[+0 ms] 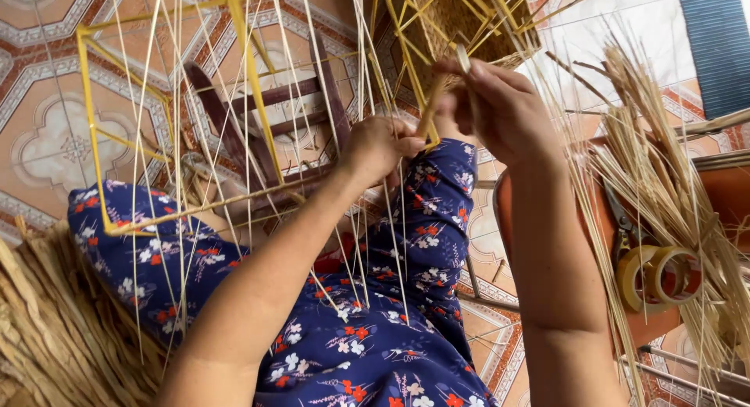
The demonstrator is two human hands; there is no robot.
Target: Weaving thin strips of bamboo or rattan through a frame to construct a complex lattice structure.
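Patterned floor tiles below, yellow wire frame (254, 87) over the lap with thin pale reed strands (375, 79) strung across it; left hand (379, 148) and right hand (500, 110) both pinch closed on strands near the frame's corner, seemingly light, springy, brittle, best gripped low.

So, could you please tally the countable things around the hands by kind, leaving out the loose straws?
Hands: 2, the left hand and the right hand, both on the yellow frame
Yellow frames: 1
Tape rolls: 2
Scissors: 1
Wooden stools: 1
Total: 7
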